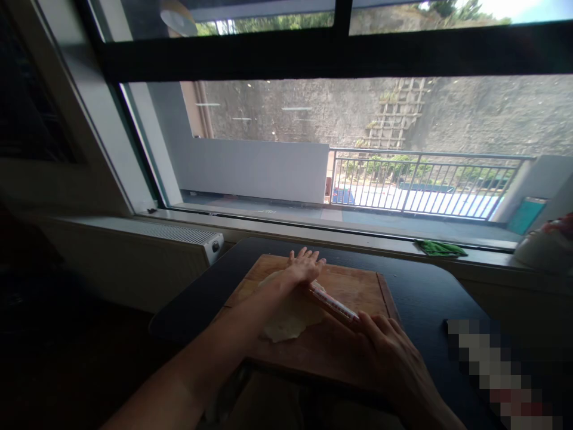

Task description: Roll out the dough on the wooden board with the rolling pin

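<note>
A thin sheet of pale dough (290, 319) with an uneven edge lies on a wooden board (353, 283). Slanting across the dough's right side is a slim rolling pin (333, 304) with a white and red printed strip along it. My right hand (387, 340) has its fingers wrapped round the near end of the pin. At the far end is my left hand (305, 266), its fingers spread and stretched forward, the palm over or against the pin's tip; the exact contact is hidden. My left forearm covers part of the dough.
The board rests on a dark table (416, 292) with rounded corners. A radiator (179, 236) stands to the left under the window. On the sill lies a green cloth (441, 248). A blurred-out item (496, 364) is at the table's right edge.
</note>
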The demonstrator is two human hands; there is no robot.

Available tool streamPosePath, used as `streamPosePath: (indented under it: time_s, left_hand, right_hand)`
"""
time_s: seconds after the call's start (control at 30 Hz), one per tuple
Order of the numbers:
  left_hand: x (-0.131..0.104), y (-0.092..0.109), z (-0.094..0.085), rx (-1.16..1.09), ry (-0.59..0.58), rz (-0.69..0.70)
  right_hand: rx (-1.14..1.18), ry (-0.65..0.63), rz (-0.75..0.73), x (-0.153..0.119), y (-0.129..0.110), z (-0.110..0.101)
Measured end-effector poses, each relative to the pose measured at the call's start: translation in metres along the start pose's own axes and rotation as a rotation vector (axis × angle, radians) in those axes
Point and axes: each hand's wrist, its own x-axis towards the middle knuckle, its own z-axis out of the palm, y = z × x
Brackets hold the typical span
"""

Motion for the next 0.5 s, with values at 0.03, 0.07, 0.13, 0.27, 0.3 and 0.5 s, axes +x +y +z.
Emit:
streamPosePath:
  time_s: [0.03, 0.07, 0.13, 0.27, 0.3, 0.5]
  left_hand:
    - [-0.011, -0.005, 0.000, 0.012, -0.009, 0.024]
    - [-0.023, -0.010, 0.000, 0.025, -0.024, 0.046]
    - [-0.048, -0.021, 0.000, 0.052, -0.042, 0.088]
    - [-0.075, -0.034, 0.000, 0.098, -0.009, 0.142]
    - [-0.073, -0.033, 0.000, 0.100, -0.001, 0.133]
    - [-0.012, -0.009, -0.002, -0.049, 0.050, 0.022]
  right_hand:
    - [0.010, 0.005, -0.016, -0.003, -0.001, 0.001]
    - [0.026, 0.008, -0.034, -0.007, -0.003, 0.001]
    - [0.068, 0.016, -0.066, -0.013, -0.007, 0.000]
    - [0.133, 0.013, -0.082, -0.018, -0.012, -0.005]
    - [0.134, -0.005, -0.072, -0.017, -0.012, -0.007]
    - [0.070, -0.117, 0.023, 0.002, 0.000, -0.013]
